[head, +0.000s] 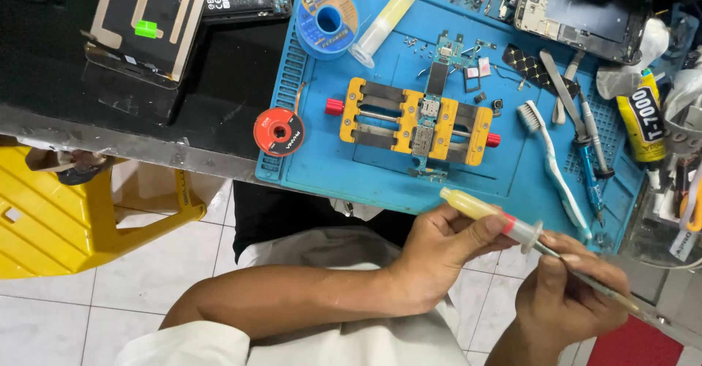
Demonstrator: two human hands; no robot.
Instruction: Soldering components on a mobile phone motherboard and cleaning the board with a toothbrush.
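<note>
Left hand (439, 245) grips syringe (486, 216), right hand (567, 289) w/ tweezers (607, 293)

A yellowish, paste-filled syringe (488, 217) lies tilted at the blue mat's near edge, a thin metal rod (585, 282) entering its flanged end.

Circuit board (428, 121) in clamp (409, 121) on mat (329, 154), toothbrush (552, 165) right.
</note>
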